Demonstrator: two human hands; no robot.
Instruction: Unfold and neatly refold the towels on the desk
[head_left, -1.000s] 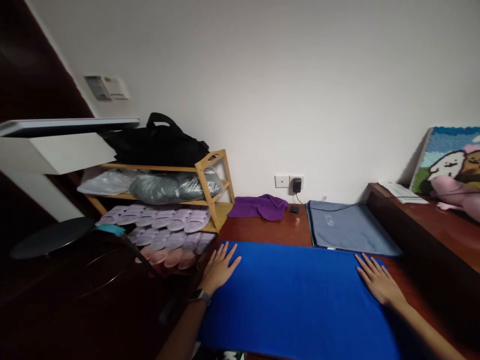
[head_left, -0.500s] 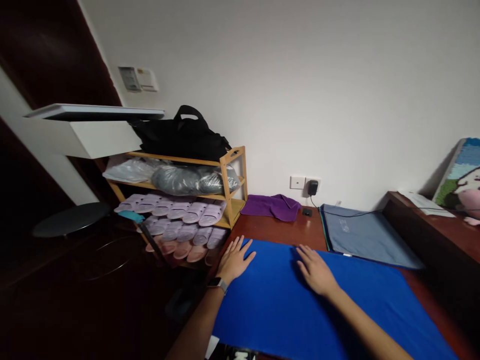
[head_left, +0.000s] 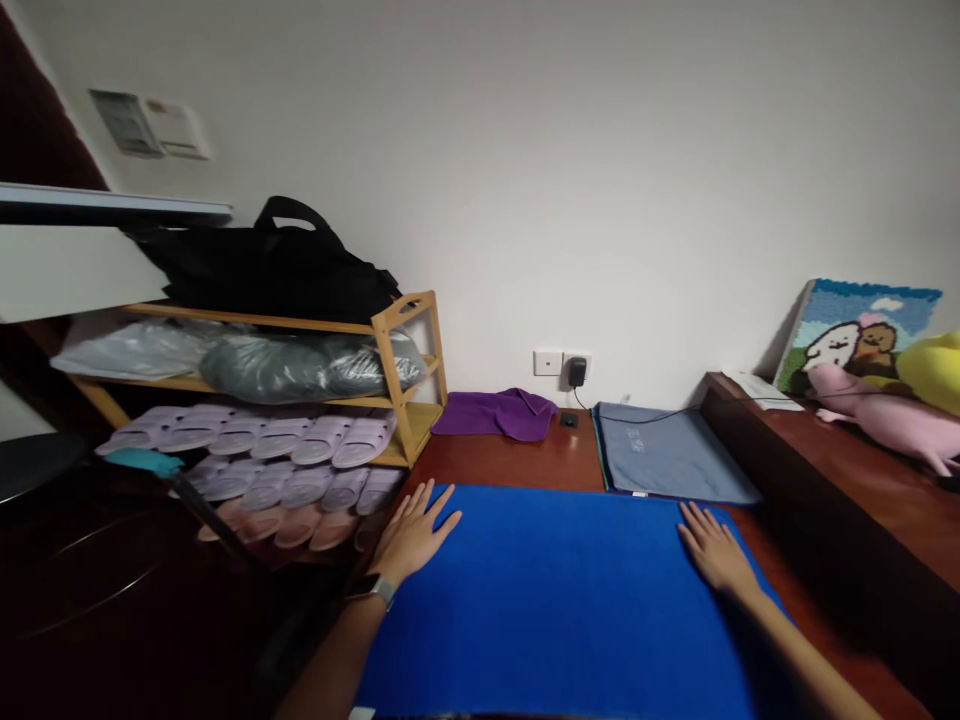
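Note:
A blue cloth point(head_left: 555, 600) lies spread flat on the reddish-brown wooden table point(head_left: 517, 465). My left hand point(head_left: 416, 530) rests on its far left corner, fingers stretched out and thumb apart; a watch is on that wrist. Near the far right corner, my right hand point(head_left: 716, 550) lies palm down on the cloth with its fingers extended. Neither hand grips anything. Beyond the cloth, a crumpled purple cloth point(head_left: 495, 414) sits by the wall on the left, and a stack of folded grey-blue cloths point(head_left: 671, 455) is at the right.
Left of the table stands a wooden rack point(head_left: 405, 400) with several slippers point(head_left: 307, 440), plastic-wrapped bundles and a black bag point(head_left: 277, 270). A black charger point(head_left: 577, 372) trails a cable across the folded cloths. On the raised ledge at right are a pink plush toy point(head_left: 892, 415) and a picture point(head_left: 855, 330).
My right hand has slid right across the blue cloth to its far right corner. The left hand stays at the left corner. The view has turned to the right.

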